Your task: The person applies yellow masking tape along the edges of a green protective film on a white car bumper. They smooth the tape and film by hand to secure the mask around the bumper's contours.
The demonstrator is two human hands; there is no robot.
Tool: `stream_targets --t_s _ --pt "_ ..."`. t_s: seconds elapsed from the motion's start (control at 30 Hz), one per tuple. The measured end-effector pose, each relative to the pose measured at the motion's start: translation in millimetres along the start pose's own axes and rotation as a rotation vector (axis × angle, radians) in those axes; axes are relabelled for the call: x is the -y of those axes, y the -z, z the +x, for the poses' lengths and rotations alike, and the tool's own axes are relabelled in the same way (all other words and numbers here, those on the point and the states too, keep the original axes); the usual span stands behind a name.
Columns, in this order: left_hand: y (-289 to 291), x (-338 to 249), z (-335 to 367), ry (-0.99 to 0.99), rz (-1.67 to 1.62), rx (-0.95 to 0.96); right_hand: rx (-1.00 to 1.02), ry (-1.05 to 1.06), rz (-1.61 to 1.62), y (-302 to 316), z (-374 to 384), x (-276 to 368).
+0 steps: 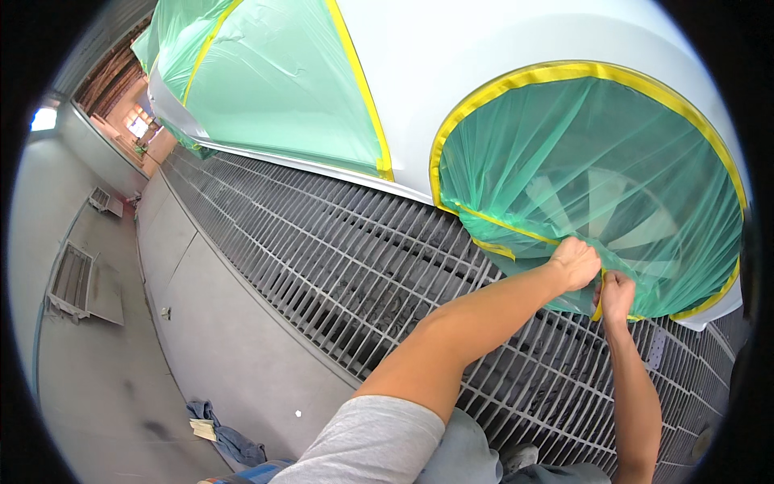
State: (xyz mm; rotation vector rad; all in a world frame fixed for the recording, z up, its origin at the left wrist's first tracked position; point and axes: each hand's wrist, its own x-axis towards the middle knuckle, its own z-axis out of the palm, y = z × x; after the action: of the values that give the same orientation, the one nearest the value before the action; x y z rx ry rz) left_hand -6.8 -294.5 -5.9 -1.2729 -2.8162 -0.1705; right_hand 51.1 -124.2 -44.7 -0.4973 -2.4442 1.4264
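While green film (504,161) covers a wheel (597,194), the left hand (576,264) is clenched on its lower part at a yellow tape strip (509,226), the right hand (617,295) gripping film and tape just beside. White bodywork (419,64) arches above; metal grating (387,250) lies below.

Looks like an auto body workshop to me, the painting kind: there's a white car (419,97) partly sheeted in green plastic film (282,97), with yellow tape (597,69) running round the edges. Floor's a giveaway too, a long stretch of slotted metal grating (387,258) right alongside.
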Motion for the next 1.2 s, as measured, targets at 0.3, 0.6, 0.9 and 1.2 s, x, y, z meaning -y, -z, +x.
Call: stream_targets --t_s 0.3,0.6,0.9,1.2 --pt "-12.3 -16.9 -1.6 -0.061 0.078 -0.08 0.008 -0.509 0.356 47.2 -137.9 -24.4" --pt "13.2 -63.2 -10.8 -0.292 -0.154 0.181 -0.416 -0.227 -0.186 208.7 -256.2 -138.0" --pt "-42.0 -115.5 -22.0 -0.501 -0.403 0.404 -0.939 -0.953 -1.009 446.8 -404.5 -275.0" --pt "-43.3 -199.9 24.4 -0.387 -0.405 0.377 -0.71 -1.385 -0.544 505.5 -463.0 -304.5"
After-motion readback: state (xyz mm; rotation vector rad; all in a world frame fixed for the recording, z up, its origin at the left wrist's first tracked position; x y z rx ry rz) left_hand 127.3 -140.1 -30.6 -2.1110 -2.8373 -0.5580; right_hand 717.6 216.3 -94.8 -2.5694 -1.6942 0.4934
